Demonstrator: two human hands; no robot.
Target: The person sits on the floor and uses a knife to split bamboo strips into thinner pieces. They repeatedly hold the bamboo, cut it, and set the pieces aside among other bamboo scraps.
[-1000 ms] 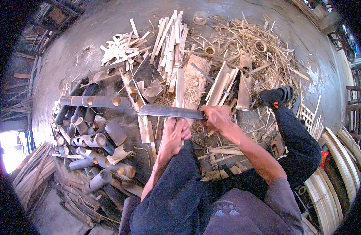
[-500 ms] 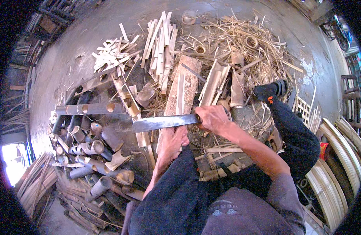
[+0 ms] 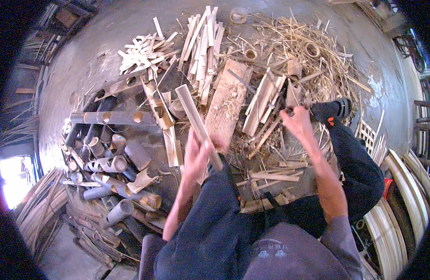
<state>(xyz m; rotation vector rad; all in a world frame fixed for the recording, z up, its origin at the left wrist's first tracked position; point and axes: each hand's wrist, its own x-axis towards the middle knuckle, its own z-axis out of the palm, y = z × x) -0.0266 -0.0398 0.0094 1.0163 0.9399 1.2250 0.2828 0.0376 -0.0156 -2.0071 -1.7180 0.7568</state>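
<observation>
A pale split-bamboo strip (image 3: 195, 112) is gripped in my left hand (image 3: 199, 148), tilted with its upper end toward the far left. Its lower end comes down by my knee. Fingers curled, my right hand (image 3: 297, 122) is out to the right, close to the bamboo pieces beside my foot. A dark handle end shows at those fingers and looks like the machete's; its blade cannot be made out. Between the hands lies a rough wooden chopping board (image 3: 228, 100) with shavings on it and a thin dark metal strip (image 3: 240, 79) across its far end.
Cut strips are heaped at the far side (image 3: 205, 51), with a pile of shorter strips (image 3: 147, 53) left of them. Bamboo shavings (image 3: 313, 56) spread at the far right. Several bamboo tubes (image 3: 119, 210) crowd the left. A halved bamboo piece (image 3: 261, 102) lies right of the board.
The bamboo strip has been lifted off the board and tilted in my left hand. My right hand has swung away to the right, and the machete blade no longer shows over the left hand.
</observation>
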